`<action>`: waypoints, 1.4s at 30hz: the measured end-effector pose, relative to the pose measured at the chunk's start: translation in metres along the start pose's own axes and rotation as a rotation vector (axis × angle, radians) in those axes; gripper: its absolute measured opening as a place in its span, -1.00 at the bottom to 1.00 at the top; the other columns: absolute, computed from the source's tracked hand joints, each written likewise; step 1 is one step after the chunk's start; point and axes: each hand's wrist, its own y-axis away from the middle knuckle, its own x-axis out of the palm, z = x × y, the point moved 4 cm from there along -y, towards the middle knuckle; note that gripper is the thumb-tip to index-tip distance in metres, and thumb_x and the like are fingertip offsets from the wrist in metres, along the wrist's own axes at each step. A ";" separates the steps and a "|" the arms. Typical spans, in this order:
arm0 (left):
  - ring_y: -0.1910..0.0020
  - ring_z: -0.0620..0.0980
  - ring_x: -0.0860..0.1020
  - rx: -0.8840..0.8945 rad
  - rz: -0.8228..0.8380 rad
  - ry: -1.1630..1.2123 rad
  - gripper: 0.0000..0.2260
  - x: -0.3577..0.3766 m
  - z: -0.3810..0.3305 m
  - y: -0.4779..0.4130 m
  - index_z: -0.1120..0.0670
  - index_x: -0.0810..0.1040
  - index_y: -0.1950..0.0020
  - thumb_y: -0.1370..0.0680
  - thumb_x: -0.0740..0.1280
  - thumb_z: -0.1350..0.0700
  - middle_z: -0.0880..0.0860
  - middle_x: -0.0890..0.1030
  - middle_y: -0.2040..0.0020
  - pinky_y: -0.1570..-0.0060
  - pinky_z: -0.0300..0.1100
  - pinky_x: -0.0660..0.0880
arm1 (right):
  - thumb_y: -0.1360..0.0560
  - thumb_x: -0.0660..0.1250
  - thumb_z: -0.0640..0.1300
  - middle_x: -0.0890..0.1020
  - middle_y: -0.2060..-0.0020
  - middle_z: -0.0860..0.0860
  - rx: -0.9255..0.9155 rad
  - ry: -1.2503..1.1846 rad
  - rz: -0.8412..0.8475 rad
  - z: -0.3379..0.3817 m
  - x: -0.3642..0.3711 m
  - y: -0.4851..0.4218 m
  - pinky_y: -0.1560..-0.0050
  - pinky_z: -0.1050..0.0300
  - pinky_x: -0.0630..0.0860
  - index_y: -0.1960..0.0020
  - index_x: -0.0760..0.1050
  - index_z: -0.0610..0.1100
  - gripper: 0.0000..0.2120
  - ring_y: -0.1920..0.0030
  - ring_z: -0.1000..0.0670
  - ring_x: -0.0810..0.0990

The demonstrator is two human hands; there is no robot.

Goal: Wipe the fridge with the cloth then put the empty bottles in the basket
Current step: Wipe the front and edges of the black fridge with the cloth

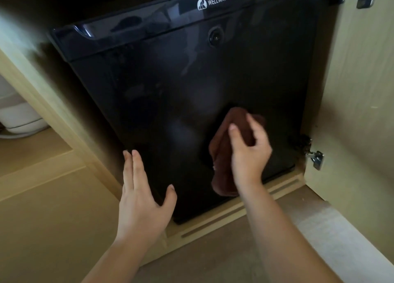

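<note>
A small black fridge [170, 80] with a glossy closed door and a white WELLWAY logo stands inside a wooden cabinet. My right hand [249, 150] presses a crumpled brown cloth [223, 155] against the lower right part of the door. Flat against the door's lower left edge lies my left hand [142, 195], fingers spread and holding nothing. No bottles or basket are in view.
The cabinet door [358, 112] stands open on the right, with metal hinges [315, 158] at its inner edge. A wooden plinth [234, 210] runs under the fridge. A white appliance [19, 116] sits on a shelf at the far left.
</note>
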 end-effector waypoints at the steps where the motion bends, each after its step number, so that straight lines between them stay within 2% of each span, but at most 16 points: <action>1: -0.46 0.00 0.07 -0.002 -0.001 0.006 -0.14 0.000 0.000 0.000 -0.12 -0.28 -0.44 -0.44 0.34 -0.02 -0.14 -0.16 -0.50 -0.28 0.02 0.32 | -0.40 0.42 -0.15 0.54 -0.08 0.06 -0.050 0.032 0.114 0.004 0.009 0.013 -0.17 0.42 0.32 -0.21 0.48 0.01 -0.61 -0.13 0.25 0.47; 3: -0.46 -0.01 0.08 0.003 -0.001 0.014 -0.14 -0.002 0.001 0.000 -0.12 -0.28 -0.44 -0.44 0.35 0.00 -0.15 -0.16 -0.49 -0.28 0.01 0.33 | -0.41 0.41 -0.12 0.49 -0.05 0.11 -0.117 0.090 0.369 0.008 0.024 0.041 -0.06 0.57 0.27 -0.21 0.44 0.14 -0.59 -0.08 0.39 0.42; 5: -0.47 -0.03 0.06 0.020 0.007 0.022 -0.14 -0.004 0.002 0.000 -0.14 -0.29 -0.42 -0.45 0.35 0.00 -0.20 -0.18 -0.46 -0.30 -0.01 0.30 | -0.41 0.41 -0.12 0.45 -0.02 0.18 -0.113 0.104 0.475 0.006 0.031 0.056 -0.02 0.59 0.29 -0.19 0.44 0.18 -0.60 -0.06 0.41 0.40; 6: -0.47 -0.05 0.04 0.026 0.015 0.032 -0.15 -0.005 0.003 -0.001 -0.16 -0.30 -0.41 -0.45 0.34 0.00 -0.24 -0.19 -0.44 -0.31 -0.01 0.29 | -0.41 0.42 -0.13 0.46 -0.01 0.16 -0.102 0.095 0.433 0.007 0.031 0.054 -0.03 0.58 0.29 -0.19 0.46 0.14 -0.61 -0.05 0.39 0.42; 9: -0.46 -0.09 0.04 0.044 0.036 0.070 -0.15 -0.006 0.006 0.000 -0.16 -0.30 -0.42 -0.45 0.34 0.01 -0.28 -0.20 -0.41 -0.33 -0.08 0.24 | -0.40 0.43 -0.16 0.52 -0.03 0.03 -0.076 0.084 0.165 0.015 0.016 0.021 -0.15 0.48 0.28 -0.21 0.50 -0.03 -0.61 -0.09 0.20 0.48; 10: -0.46 -0.11 0.04 0.051 0.038 0.096 -0.15 -0.007 0.006 0.001 -0.20 -0.30 -0.40 -0.45 0.34 0.02 -0.28 -0.20 -0.42 -0.31 -0.15 0.21 | -0.40 0.42 -0.16 0.53 -0.05 0.00 -0.078 0.090 0.103 0.020 0.011 0.008 -0.14 0.48 0.27 -0.22 0.50 -0.06 -0.61 -0.11 0.14 0.48; 12: -0.44 -0.18 0.04 0.039 0.039 0.181 -0.15 -0.009 0.006 0.002 -0.36 -0.31 -0.29 -0.44 0.36 0.04 -0.28 -0.15 -0.46 -0.28 -0.22 0.18 | -0.42 0.40 -0.13 0.52 -0.09 0.00 -0.115 0.141 0.067 0.033 0.008 -0.012 -0.05 0.61 0.23 -0.24 0.49 -0.04 -0.61 -0.09 0.15 0.47; 14: -0.41 -0.24 0.07 0.012 0.036 0.265 -0.14 -0.010 0.008 0.002 -0.46 -0.31 -0.20 -0.44 0.37 0.06 -0.30 -0.07 -0.46 -0.28 -0.21 0.18 | -0.43 0.39 -0.10 0.51 -0.11 0.03 -0.166 0.169 0.074 0.048 0.013 -0.022 0.03 0.67 0.21 -0.24 0.48 -0.01 -0.62 -0.06 0.22 0.43; 18: -0.40 -0.33 0.07 -0.014 0.045 0.430 -0.14 -0.009 0.013 0.002 -0.49 -0.26 -0.19 -0.44 0.37 0.15 -0.39 -0.03 -0.40 -0.30 -0.26 0.09 | -0.44 0.38 -0.07 0.50 -0.09 0.07 -0.255 0.146 0.058 0.087 0.035 -0.029 0.00 0.64 0.23 -0.24 0.48 -0.01 -0.62 0.02 0.33 0.41; 22: -0.38 -0.38 0.06 -0.004 0.061 0.462 -0.15 -0.011 0.015 0.003 -0.51 -0.26 -0.19 -0.45 0.36 0.13 -0.42 -0.05 -0.39 -0.29 -0.31 0.07 | -0.44 0.37 -0.06 0.44 -0.06 0.06 -0.414 0.228 0.113 0.112 0.061 -0.011 -0.02 0.63 0.22 -0.26 0.46 -0.02 -0.61 -0.02 0.24 0.40; 25: -0.38 -0.40 0.03 -0.030 0.098 0.463 -0.17 -0.008 0.020 0.004 -0.39 -0.28 -0.27 -0.46 0.35 0.09 -0.43 -0.04 -0.37 -0.33 -0.27 0.09 | -0.44 0.37 -0.06 0.39 -0.03 0.06 -0.518 0.284 0.200 0.114 0.072 0.010 -0.03 0.60 0.25 -0.26 0.46 -0.04 -0.61 0.00 0.21 0.37; 30: -0.39 -0.36 0.05 -0.155 0.139 0.521 -0.18 -0.001 0.039 0.015 -0.29 -0.24 -0.37 -0.48 0.34 0.13 -0.31 0.04 -0.44 -0.35 -0.25 0.03 | -0.45 0.38 -0.13 0.46 -0.06 -0.11 -0.608 0.288 0.350 0.081 0.073 0.049 -0.10 0.36 0.41 -0.24 0.48 -0.12 -0.64 -0.04 0.10 0.45; 34: -0.40 -0.36 0.04 -0.175 0.136 0.462 -0.25 0.004 0.054 0.035 -0.43 -0.15 -0.24 -0.48 0.35 0.12 -0.29 0.04 -0.45 -0.36 -0.26 0.01 | -0.43 0.41 -0.20 0.48 -0.02 -0.16 -0.592 0.295 0.446 0.032 0.061 0.080 -0.13 0.32 0.43 -0.21 0.50 -0.18 -0.64 -0.05 0.04 0.49; 36: -0.39 -0.39 0.02 -0.178 0.160 0.423 -0.26 0.008 0.059 0.046 -0.44 -0.14 -0.24 -0.48 0.34 0.11 -0.30 0.05 -0.44 -0.33 -0.33 0.00 | -0.42 0.41 -0.20 0.47 -0.03 -0.14 -0.524 0.323 0.501 0.004 0.052 0.092 -0.12 0.22 0.48 -0.21 0.51 -0.16 -0.64 -0.06 0.01 0.51; 39: -0.41 -0.34 0.00 -0.215 0.205 0.397 -0.25 0.014 0.066 0.060 -0.29 -0.14 -0.40 -0.48 0.33 0.11 -0.26 0.05 -0.47 -0.32 -0.34 -0.02 | -0.43 0.39 -0.18 0.44 -0.08 -0.07 -0.292 0.366 0.567 -0.041 0.033 0.111 -0.03 0.04 0.57 -0.22 0.50 -0.09 -0.64 -0.06 0.01 0.51; 42: -0.42 -0.30 -0.01 -0.217 0.230 0.360 -0.25 0.017 0.072 0.067 -0.18 -0.12 -0.46 -0.49 0.32 0.13 -0.21 0.06 -0.48 -0.30 -0.37 -0.03 | -0.43 0.40 -0.14 0.41 -0.06 0.03 -0.075 0.456 0.568 -0.077 0.012 0.126 -0.06 0.09 0.55 -0.21 0.50 -0.01 -0.64 -0.03 0.07 0.49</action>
